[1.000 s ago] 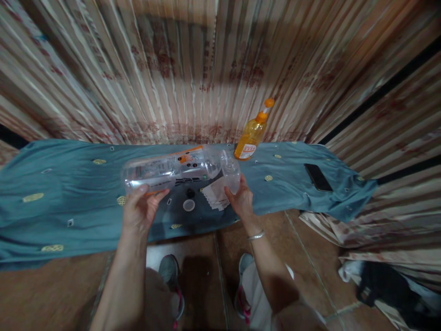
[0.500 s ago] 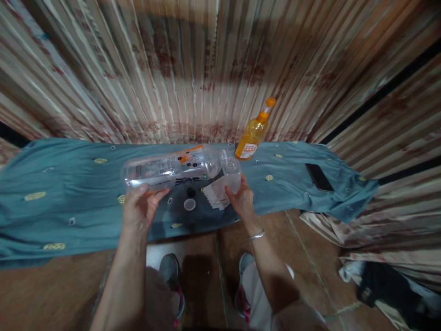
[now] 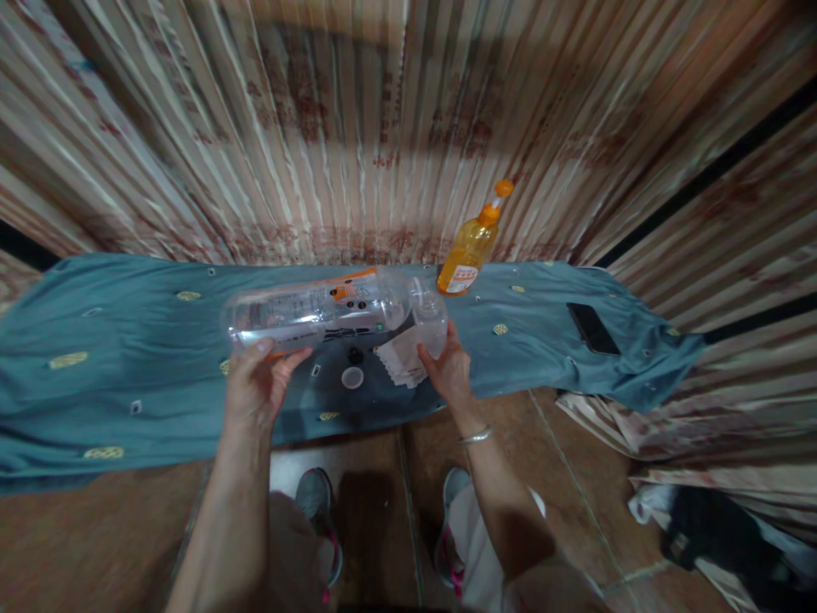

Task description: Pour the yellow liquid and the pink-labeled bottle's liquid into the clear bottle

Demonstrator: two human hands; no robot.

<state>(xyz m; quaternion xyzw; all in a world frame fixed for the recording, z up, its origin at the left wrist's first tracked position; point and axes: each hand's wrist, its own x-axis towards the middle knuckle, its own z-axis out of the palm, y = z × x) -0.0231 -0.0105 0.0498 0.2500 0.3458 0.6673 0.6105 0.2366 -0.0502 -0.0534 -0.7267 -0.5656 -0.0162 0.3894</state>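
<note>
- The left hand [image 3: 265, 375] is clamping on the lower part of a large clear bottle [image 3: 299, 319], its thumb lying on the near side.
- The large clear bottle is lying nearly on its side above the middle of the surface [image 3: 172, 358], its base pointing to the left end and its neck to the right end; orange and black print is showing on it.
- The right hand [image 3: 448, 366] is closing around a small clear container [image 3: 432, 319], thumb in front, fingers behind.
- The 2 mouths are sitting close together; whether they are touching, I cannot tell.
- A pale, jagged-edged packet [image 3: 402, 359] is lying just left of the right hand, toward the near edge.
- A round whitish lid [image 3: 352, 378] and a small dark object [image 3: 356, 356] are resting between the 2 hands, the lid nearer the near edge.
- An orange pump bottle [image 3: 468, 260] is standing by the far edge, right of the middle.
- A black phone [image 3: 593, 329] is lying flat near the right end.
</note>
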